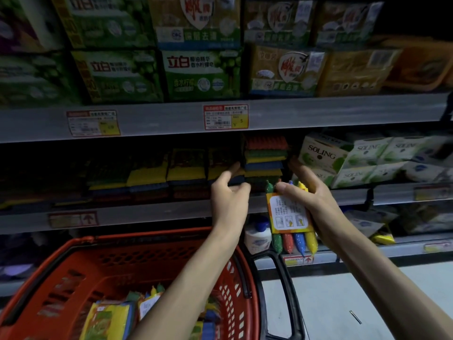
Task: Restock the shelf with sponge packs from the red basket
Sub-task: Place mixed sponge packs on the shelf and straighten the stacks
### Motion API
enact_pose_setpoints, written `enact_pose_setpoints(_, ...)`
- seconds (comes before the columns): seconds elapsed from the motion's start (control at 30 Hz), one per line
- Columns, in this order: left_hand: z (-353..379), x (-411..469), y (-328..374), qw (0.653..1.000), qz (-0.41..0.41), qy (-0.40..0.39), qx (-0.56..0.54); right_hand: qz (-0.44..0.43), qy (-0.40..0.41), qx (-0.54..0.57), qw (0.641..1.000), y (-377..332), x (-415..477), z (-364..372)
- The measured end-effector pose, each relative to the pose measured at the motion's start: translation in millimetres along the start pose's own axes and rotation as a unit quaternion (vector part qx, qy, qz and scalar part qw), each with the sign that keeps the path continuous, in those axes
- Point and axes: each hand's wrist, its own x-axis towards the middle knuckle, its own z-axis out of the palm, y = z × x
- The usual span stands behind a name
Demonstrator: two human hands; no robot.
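My right hand [308,195] grips a sponge pack [290,222] of green, red, blue and yellow strips with a white label, held upright just in front of the middle shelf [147,213]. My left hand [229,190] reaches into that shelf with fingers curled, touching the low sponge stack [220,165] beside a taller pile of coloured sponges [266,158]. Whether it pinches anything is unclear. The red basket [122,263] sits below at the left, holding more sponge packs [107,320].
Green and yellow boxed goods [201,77] fill the upper shelf behind price tags [225,117]. White SOLING boxes [326,155] stand right of the sponges. A white bottle [257,235] sits on the lower shelf. The basket's black handle [284,290] hangs over pale floor [343,303].
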Motion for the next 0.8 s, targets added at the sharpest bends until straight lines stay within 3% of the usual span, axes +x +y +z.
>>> enact_pose_setpoints(0.8, 4.0, -3.0, 1.6, 0.999, 0.03, -0.017, 0.021, 0.019, 0.004, 0.003, 1.0, -0.6, -2.1, 2.6)
